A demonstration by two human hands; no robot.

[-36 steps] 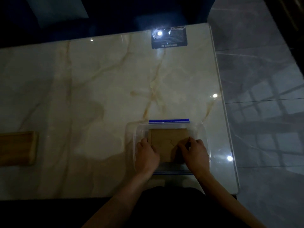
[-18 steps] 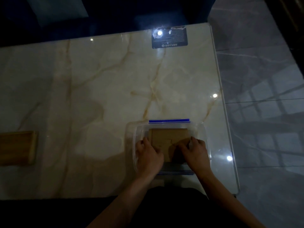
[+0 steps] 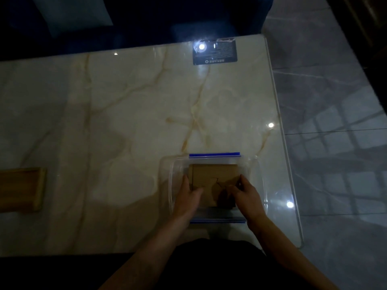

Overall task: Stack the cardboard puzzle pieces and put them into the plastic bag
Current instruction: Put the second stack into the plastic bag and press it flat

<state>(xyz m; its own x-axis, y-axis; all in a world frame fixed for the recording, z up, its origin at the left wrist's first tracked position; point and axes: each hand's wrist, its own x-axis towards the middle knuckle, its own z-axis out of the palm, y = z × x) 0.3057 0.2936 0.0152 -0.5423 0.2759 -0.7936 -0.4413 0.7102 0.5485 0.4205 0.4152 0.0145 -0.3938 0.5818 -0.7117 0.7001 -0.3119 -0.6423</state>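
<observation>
A wooden block (image 3: 21, 189) lies at the worktop's (image 3: 125, 122) left edge. Near the right edge, the left hand (image 3: 187, 200) rests flat, fingers spread, on the cardboard puzzle pieces (image 3: 213, 181) atop the plastic bag (image 3: 251, 174); the right hand (image 3: 247, 197) pinches their near-right corner.

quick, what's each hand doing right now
Left hand: open, flat against the left edge of the brown cardboard puzzle pieces.
Right hand: fingers curled at their right edge; grip cannot be told.

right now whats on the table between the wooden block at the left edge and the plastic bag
Nothing. In the head view, only bare marble table lies between the wooden block and the plastic bag.
</observation>
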